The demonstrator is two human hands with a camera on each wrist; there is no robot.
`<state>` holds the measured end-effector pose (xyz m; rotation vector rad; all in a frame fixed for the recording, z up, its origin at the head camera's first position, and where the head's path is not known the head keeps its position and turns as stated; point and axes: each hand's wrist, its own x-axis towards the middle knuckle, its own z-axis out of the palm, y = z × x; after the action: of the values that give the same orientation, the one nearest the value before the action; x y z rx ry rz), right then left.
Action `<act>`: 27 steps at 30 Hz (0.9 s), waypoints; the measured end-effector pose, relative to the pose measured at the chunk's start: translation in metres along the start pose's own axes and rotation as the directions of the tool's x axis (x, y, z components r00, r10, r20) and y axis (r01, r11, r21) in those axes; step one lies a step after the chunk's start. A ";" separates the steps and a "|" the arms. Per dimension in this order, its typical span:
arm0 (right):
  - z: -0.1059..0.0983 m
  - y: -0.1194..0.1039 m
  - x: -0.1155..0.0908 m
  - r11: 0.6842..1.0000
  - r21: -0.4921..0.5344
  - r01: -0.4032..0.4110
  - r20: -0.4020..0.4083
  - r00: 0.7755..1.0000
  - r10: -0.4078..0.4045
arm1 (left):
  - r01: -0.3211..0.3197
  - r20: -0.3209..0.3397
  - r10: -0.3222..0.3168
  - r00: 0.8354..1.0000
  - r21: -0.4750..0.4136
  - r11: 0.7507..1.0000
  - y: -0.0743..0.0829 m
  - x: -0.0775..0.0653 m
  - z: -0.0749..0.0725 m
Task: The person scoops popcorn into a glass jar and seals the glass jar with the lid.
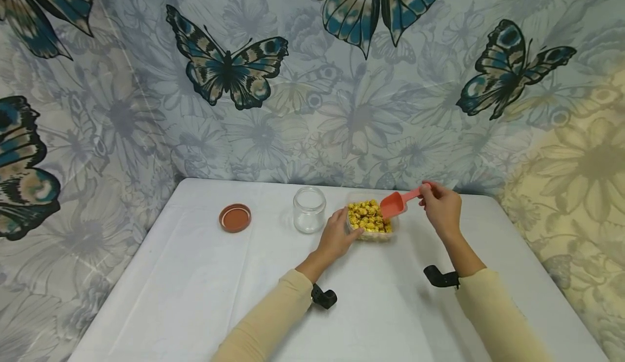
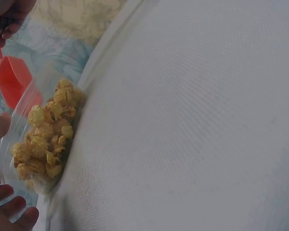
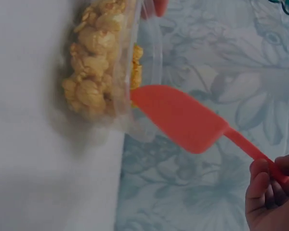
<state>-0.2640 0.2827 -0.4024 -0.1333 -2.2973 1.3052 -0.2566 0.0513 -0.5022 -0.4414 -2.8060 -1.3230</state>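
Lid [image 1: 235,218], reddish brown, lies on the white cloth [image 1: 195,297] well left of the popcorn tub [image 1: 378,237]. Nearer the tub, also on its left, stands a clear jar [image 1: 310,210], upright. Then comes the person's left hand [image 1: 338,234], thumb and fingers spread around the tub's left side, steadying it. Popcorn [image 1: 367,216] fills much of the tub, and a coral scoop [image 1: 393,205] slants in over its right side, its handle pinched by the right hand [image 1: 441,210], to the right of the tub.

From where I stand, a hard push of the scoop could slide or tip the light tub if that left hold slackened, and pieces might hop the rim. The jar, so close to the left hand, could be knocked by a careless swing.

The right wrist view shows the scoop's back and the finger pinch closely; only the head view has the lid and jar.
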 end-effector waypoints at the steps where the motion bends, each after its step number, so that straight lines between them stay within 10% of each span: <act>1: 0.000 -0.003 0.001 0.996 -0.051 0.067 -0.006 0.998 -0.067 | -0.001 0.000 0.001 1.000 -0.001 1.000 0.000 0.000 0.000; 11: 0.013 -0.013 0.004 0.838 -0.321 0.442 0.095 0.895 -0.436 | -0.012 0.010 0.013 1.000 -0.028 1.000 -0.001 0.000 0.000; 21: 0.015 0.005 0.007 0.943 -0.282 0.179 0.096 0.983 -0.158 | -0.028 -0.002 0.028 1.000 -0.001 1.000 -0.002 0.002 0.001; 27: 0.015 0.008 0.005 0.960 -0.270 0.075 0.060 0.996 -0.061 | -0.034 -0.010 0.035 0.999 0.027 0.999 -0.004 0.002 0.000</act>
<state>-0.2763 0.2764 -0.4133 -0.1123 -2.4923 0.9638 -0.2598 0.0492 -0.5047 -0.4786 -2.7908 -1.2764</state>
